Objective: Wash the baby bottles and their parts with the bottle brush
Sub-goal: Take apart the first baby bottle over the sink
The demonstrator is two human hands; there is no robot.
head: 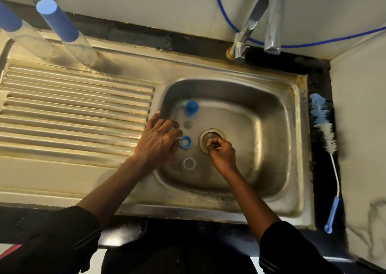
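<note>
Two clear baby bottles with blue caps, one (60, 23) beside the other (12, 23), stand at the back of the drainboard. Inside the sink basin (271, 127) lie a blue cap (191, 107), a blue screw ring (185, 142), a clear ring-shaped part (189, 163) and a small clear piece (188, 125). My left hand (159, 141) hovers over the basin's left edge, fingers spread, its fingertips just left of the blue ring. My right hand (220, 151) is down at the drain (211, 134), fingers curled and pinching the stopper at its centre. The bottle brush (323, 127) lies on the dark counter to the right.
The ribbed steel drainboard (73, 110) fills the left side. A chrome tap (269, 20) arches over the back right of the sink, with a blue hose (313, 43) behind it. A white wall (359, 127) closes off the right side beyond the brush.
</note>
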